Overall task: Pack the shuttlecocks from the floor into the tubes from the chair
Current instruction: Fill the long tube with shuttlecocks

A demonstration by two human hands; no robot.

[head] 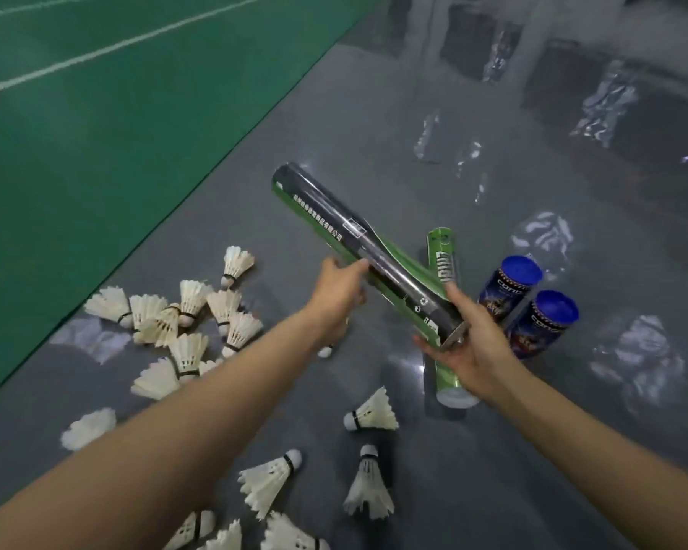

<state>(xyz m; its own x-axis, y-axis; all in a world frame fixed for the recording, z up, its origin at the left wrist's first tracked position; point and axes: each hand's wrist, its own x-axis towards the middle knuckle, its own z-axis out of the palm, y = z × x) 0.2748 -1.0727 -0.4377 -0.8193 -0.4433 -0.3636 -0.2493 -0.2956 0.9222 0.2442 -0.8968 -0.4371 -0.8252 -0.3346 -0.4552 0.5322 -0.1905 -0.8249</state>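
we stand over a glossy grey floor (374, 133) that meets a green court mat (116, 113) on our left; scattered across the grey are white feather shuttlecocks (183, 323), a dense cluster to the left of our left arm and looser ones near the bottom edge, all lying on the floor and none inside a tube that we can see; we hold a long black and green tube (346, 236) slanted in the air, its far end up and to the left, its near end low by our right hand (473, 351); that hand wraps its fingers round the near end, closed on it, with a pale lid flap showing there; our left hand (338, 295) pinches the tube at mid length with thumb and fingertips, also closed on it; we cannot tell what the tube holds; beneath it a second green tube (445, 271) lies on the floor, its white cap toward us; just right of that stand two short dark blue tubes (529, 303) touching side by side, blue lids on, contents hidden.
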